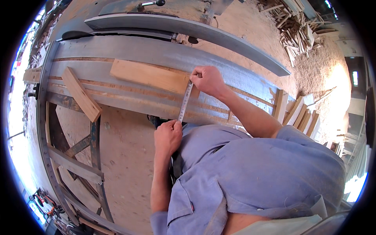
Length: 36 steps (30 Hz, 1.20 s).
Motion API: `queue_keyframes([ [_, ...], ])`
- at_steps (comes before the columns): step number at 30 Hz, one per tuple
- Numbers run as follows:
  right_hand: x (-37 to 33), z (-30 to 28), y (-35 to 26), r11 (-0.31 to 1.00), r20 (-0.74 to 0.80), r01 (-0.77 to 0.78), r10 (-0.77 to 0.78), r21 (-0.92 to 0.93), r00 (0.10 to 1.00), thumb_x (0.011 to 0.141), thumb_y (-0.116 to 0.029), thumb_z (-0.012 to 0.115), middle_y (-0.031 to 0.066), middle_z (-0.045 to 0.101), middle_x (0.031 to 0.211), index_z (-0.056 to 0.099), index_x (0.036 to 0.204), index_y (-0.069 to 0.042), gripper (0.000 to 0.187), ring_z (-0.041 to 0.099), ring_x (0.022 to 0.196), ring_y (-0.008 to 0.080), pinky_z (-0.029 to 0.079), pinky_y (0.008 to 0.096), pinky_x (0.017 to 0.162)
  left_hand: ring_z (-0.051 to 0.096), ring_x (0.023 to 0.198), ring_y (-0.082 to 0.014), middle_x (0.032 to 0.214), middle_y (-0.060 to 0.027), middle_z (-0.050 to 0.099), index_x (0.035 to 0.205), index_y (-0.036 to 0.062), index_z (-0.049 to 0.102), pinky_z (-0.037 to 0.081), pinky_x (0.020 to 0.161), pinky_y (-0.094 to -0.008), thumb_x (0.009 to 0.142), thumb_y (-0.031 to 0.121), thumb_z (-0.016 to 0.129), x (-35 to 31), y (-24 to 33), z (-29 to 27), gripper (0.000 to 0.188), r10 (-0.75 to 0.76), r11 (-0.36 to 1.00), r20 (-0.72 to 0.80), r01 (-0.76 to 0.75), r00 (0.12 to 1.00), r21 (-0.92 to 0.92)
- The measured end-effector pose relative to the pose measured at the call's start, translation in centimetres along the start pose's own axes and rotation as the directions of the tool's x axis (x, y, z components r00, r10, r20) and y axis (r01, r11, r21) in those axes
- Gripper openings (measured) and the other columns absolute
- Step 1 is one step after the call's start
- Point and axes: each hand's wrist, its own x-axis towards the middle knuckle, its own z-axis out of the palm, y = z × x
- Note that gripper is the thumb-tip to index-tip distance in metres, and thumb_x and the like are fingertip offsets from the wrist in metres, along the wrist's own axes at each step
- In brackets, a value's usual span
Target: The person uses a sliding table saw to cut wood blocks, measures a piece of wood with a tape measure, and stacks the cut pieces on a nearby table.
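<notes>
A white measuring tape [185, 102] is stretched between my two hands across the right end of a flat wooden board [150, 75]. My right hand [208, 81] pinches the tape's far end, with its fingers at the board's far right corner. Close to my body, my left hand [168, 136] is closed around the tape's near end; whether a case sits in that palm is hidden. The board lies on the grey metal machine table [137, 53]. To its left, a shorter wooden piece [81, 94] rests at a slant, its near end jutting over the table's edge.
A long metal fence [188, 35] runs along the far side. Wooden strips [299, 113] stand at the table's right end. Beyond are a scrap wood pile [293, 37] and a sawdust heap [325, 62]. A metal frame [76, 160] extends at the left.
</notes>
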Motion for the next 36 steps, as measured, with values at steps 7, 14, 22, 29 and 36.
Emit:
queue_keyframes([
  [7, -0.4, -0.2, 0.1, 0.989, 0.057, -0.011, 0.003, 0.145, 0.998, 0.085, -0.019, 0.066, 0.0141, 0.072, 0.074, 0.075, 0.086, -0.007, 0.015, 0.071, 0.071, 0.0346, 0.056, 0.0436, 0.067, 0.063, 0.064, -0.0177, 0.066, -0.0082, 0.067, 0.082, 0.0016, 0.076, 0.048, 0.064, -0.0356, 0.091, 0.030, 0.054, -0.2, 0.8, -0.3, 0.037, -0.136, 0.985, 0.058, 0.141, 0.989, -0.096],
  [14, 0.1, 0.3, 1.5, 0.970, -0.072, 0.236, -0.231, 0.062, 0.970, 0.087, -0.017, 0.072, 0.0093, 0.067, 0.066, 0.076, 0.094, -0.007, 0.013, 0.064, 0.057, 0.0236, 0.050, 0.0373, 0.057, 0.072, 0.070, -0.0225, 0.070, -0.0102, 0.073, 0.086, 0.0031, 0.078, 0.055, 0.071, -0.0386, 0.092, 0.033, 0.057, 0.7, 0.9, 0.5, 0.037, -0.197, 0.976, 0.009, 0.196, 0.980, -0.094],
  [22, -4.2, 1.4, 1.9, 0.959, -0.054, 0.284, -0.284, -0.014, 0.957, 0.075, -0.022, 0.087, 0.0238, 0.050, 0.144, 0.039, 0.155, 0.004, 0.097, 0.048, 0.131, 0.0437, 0.038, 0.0508, 0.114, 0.071, 0.071, -0.0289, 0.068, -0.0165, 0.067, 0.088, -0.0004, 0.075, 0.053, 0.073, -0.0430, 0.094, 0.031, 0.058, 3.9, -1.0, -7.2, 0.037, -0.218, 0.967, -0.459, 0.256, 0.861, 0.021],
  [29, -6.2, 1.9, 2.3, 0.926, 0.051, 0.353, -0.349, -0.132, 0.936, 0.071, -0.017, 0.087, 0.0237, 0.054, 0.138, 0.038, 0.154, 0.004, 0.098, 0.053, 0.125, 0.0426, 0.042, 0.0513, 0.109, 0.070, 0.072, -0.0264, 0.071, -0.0153, 0.068, 0.090, 0.0029, 0.077, 0.053, 0.075, -0.0421, 0.092, 0.035, 0.060, 5.4, -1.9, -12.2, 0.036, -0.300, 0.944, -0.537, 0.326, 0.788, -0.050],
  [36, -5.9, 2.0, 2.5, 0.889, 0.014, 0.417, -0.422, -0.186, 0.906, 0.069, -0.015, 0.085, 0.0223, 0.054, 0.132, 0.038, 0.153, 0.006, 0.099, 0.056, 0.117, 0.0395, 0.044, 0.0502, 0.101, 0.070, 0.082, -0.0401, 0.079, -0.0212, 0.070, 0.093, 0.0029, 0.076, 0.054, 0.078, -0.0468, 0.090, 0.035, 0.058, 7.3, -1.1, -14.7, 0.037, -0.203, 0.936, -0.419, 0.301, 0.885, 0.181],
])
